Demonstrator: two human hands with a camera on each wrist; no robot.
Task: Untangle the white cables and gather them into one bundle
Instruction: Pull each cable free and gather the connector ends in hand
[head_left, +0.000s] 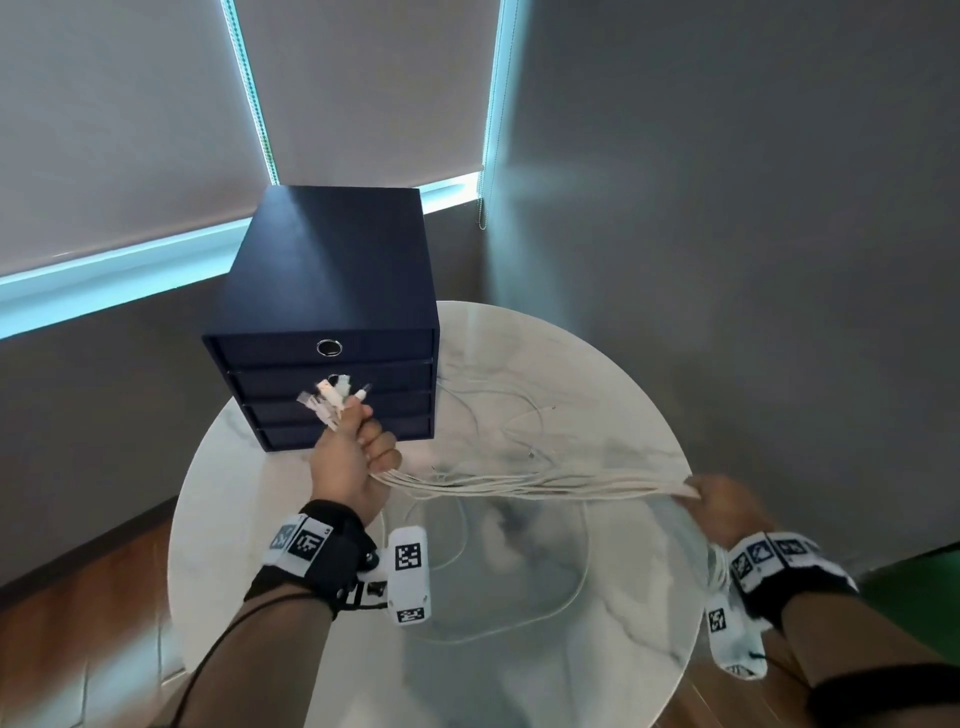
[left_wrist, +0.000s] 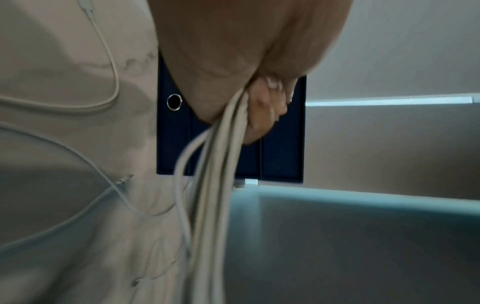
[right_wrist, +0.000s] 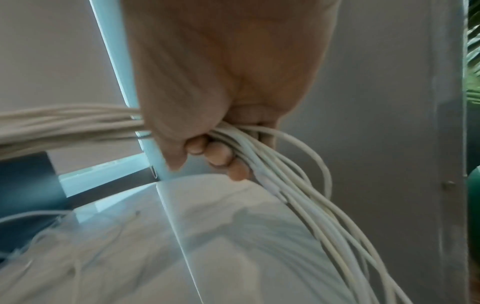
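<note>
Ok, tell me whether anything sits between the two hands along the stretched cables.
Nothing visible does. The white cables run free above the table from the left hand to the right hand. The blue drawer box stands behind that span, clear of it.

Your forearms are bare, with no sleeves. On each wrist you wear a wide black strap (head_left: 332, 551) carrying white tiles printed with black square-coded markers. A white boxy camera housing (head_left: 410, 574) hangs off the left strap, marked with coded squares on its top and lower end; a thin black cord (head_left: 208, 670) trails from there along your left forearm. The right strap (head_left: 789, 577) has a similar white housing (head_left: 735, 644) hanging below it, and a black band (head_left: 883, 696) circles your right forearm.
</note>
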